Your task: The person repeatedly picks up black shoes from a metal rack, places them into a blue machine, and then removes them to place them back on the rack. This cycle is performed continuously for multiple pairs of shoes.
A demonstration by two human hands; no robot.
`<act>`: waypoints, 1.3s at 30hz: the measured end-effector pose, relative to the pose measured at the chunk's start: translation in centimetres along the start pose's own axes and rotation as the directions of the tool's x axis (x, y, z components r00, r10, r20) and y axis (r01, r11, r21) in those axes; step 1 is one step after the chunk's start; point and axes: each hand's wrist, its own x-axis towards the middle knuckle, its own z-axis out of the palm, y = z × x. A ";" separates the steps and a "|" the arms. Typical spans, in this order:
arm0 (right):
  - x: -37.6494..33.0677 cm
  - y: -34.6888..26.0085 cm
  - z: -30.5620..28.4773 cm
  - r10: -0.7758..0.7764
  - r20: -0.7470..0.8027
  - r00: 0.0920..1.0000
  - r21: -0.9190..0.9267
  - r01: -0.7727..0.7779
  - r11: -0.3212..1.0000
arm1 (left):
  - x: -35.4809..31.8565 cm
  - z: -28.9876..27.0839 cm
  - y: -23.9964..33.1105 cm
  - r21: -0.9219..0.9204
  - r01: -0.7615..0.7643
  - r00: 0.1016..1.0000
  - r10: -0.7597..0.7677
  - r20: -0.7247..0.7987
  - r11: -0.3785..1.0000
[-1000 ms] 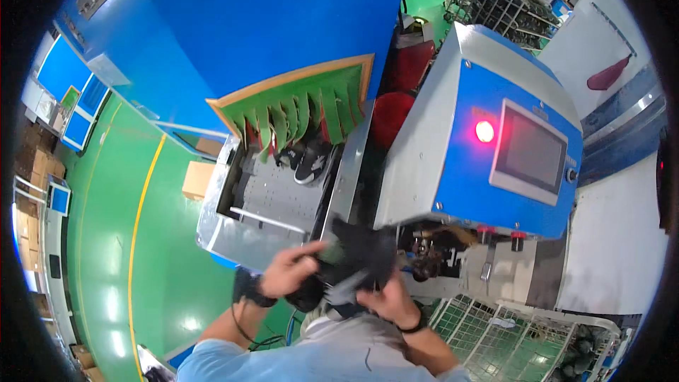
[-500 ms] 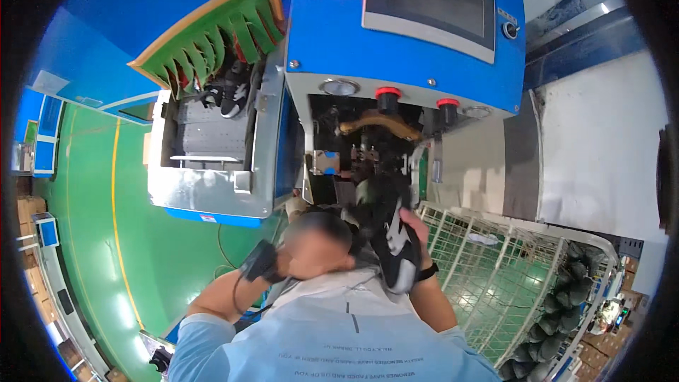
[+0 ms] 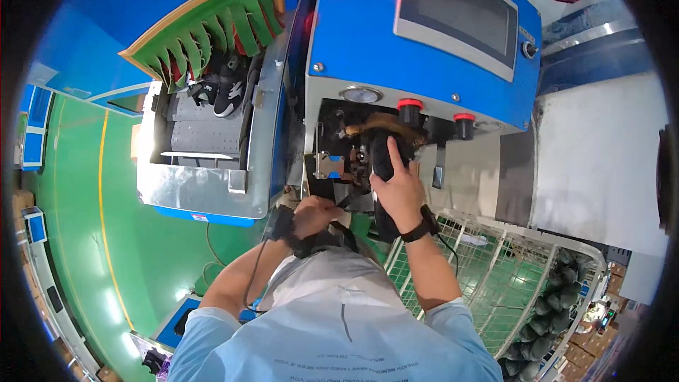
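My right hand (image 3: pixel 401 194) is wrapped round a black shoe (image 3: pixel 382 159), its index finger stretched along it. The shoe points away from me, its far end inside the opening of a blue machine (image 3: pixel 385 49), just under a curved brown clamp piece (image 3: pixel 385 126). Lower down, the shoe's near end shows below my palm. To its left, my left hand (image 3: pixel 315 217) is closed, fingertips pinched together beside dark strap-like pieces; what they hold is too small to make out. Metal fittings (image 3: pixel 329 165) sit inside the opening, left of the shoe.
At left stands a metal-sided conveyor unit (image 3: pixel 201 184) with black-and-white shoes (image 3: pixel 230 92) beneath a green strip curtain (image 3: pixel 205 35). A white wire cart (image 3: pixel 481 276) is close on my right, with dark shoe-shaped items (image 3: pixel 544 318) along its side. Cables hang from both wrists.
My right hand has moved up and forward, bringing the shoe from near my body into the machine's opening. My left hand has come into clear view, pinching low beside the shoe.
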 end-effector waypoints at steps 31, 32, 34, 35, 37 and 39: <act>-16.8 -0.2 0.0 -0.302 -0.194 0.934 0.012 0.310 0.951 | -1.1 -2.4 5.7 -0.526 0.174 0.910 0.069 0.409 0.833; -17.9 -1.4 -1.9 -0.307 -0.031 0.951 0.027 0.308 0.951 | -0.6 -1.9 5.1 -0.478 0.201 0.854 0.086 0.513 0.855; -19.1 -1.7 -3.1 -0.355 0.065 0.933 0.201 0.336 0.920 | -0.1 -1.8 4.4 -0.216 0.216 0.769 -0.029 0.638 0.952; -19.4 -0.3 -3.0 -0.358 0.086 0.930 0.280 0.322 0.904 | -0.1 -1.6 2.9 -0.297 0.259 0.740 0.009 0.673 0.919; -18.9 2.0 -0.6 -0.036 0.195 0.980 0.645 -0.100 0.758 | 0.3 -2.0 0.4 -0.454 0.291 0.736 0.106 0.669 0.842; -16.6 3.6 2.0 0.364 0.327 0.872 0.942 -0.334 -0.047 | -1.3 -3.5 0.6 -0.385 0.398 0.798 -0.108 0.593 0.833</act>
